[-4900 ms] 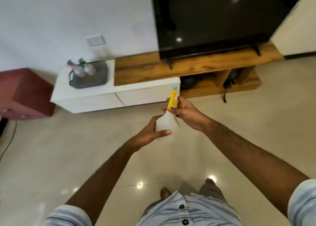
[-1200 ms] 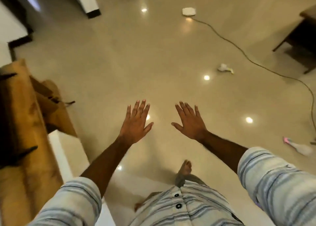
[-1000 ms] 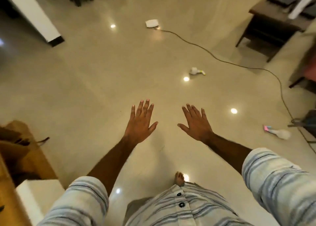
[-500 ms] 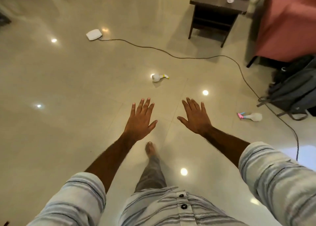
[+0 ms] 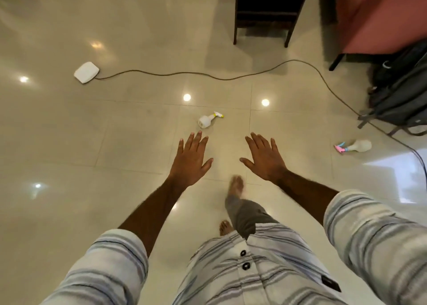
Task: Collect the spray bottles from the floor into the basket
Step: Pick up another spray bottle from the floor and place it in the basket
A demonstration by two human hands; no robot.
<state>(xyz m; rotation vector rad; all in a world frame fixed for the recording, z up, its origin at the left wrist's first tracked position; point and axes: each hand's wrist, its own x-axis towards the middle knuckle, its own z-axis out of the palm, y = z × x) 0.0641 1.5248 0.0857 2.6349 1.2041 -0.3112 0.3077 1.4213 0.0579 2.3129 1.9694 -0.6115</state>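
**Inspector A:** Hands, please.

**Inspector B:** Left hand (image 5: 190,160) and right hand (image 5: 265,158) are both held out over the floor (image 5: 92,154), palms down, fingers spread flat. Neither has hold of anything.

**A:** Task items?

**B:** Two spray bottles lie on their sides on the tiles. The white bottle with the yellow trigger (image 5: 208,119) is just beyond the left hand's fingertips, nozzle pointing right. The pale bottle with the pink and blue trigger (image 5: 354,146) lies well to the right, nozzle pointing left, near the dark backpack (image 5: 402,96). No basket appears in this view.

**A:** Other floor items?

**B:** A white box (image 5: 86,72) at far left, with a cable (image 5: 208,75) running from it to the right, past the backpack. A dark wooden side table (image 5: 265,11) stands at the far side, with a pink upholstered seat (image 5: 379,16) to its right.

**A:** Markings or labels?

**B:** No readable writing on either bottle. A small dark tag (image 5: 330,283) on the striped shirt (image 5: 231,277) is too small to read.
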